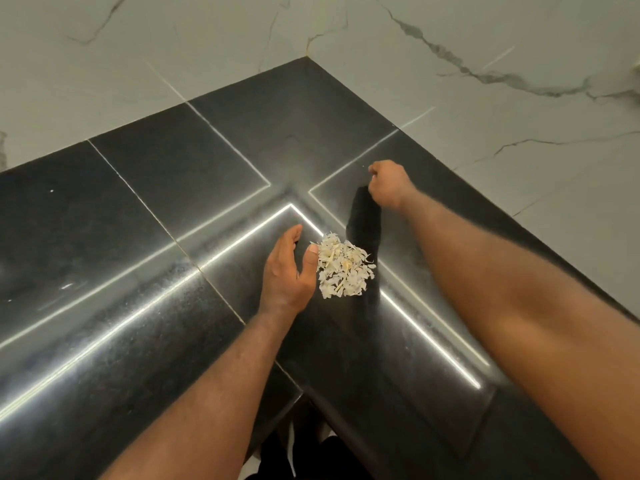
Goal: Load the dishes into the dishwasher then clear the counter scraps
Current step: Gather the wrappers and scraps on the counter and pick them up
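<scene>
Black counter (173,168) shows a gathered pile of scraps (344,270), left hand (287,271) spread beside it, right hand (389,183) curled, contents unclear; removal seemingly remains.

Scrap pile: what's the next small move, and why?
Probably bring the right hand to the far side of the scrap pile and cup it against the left hand. The left hand lies open beside the pile, while the right is curled, well away from it.

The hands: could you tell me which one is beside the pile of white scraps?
The left hand, open with its thumb right by the scraps; the right hand is curled farther back.
</scene>
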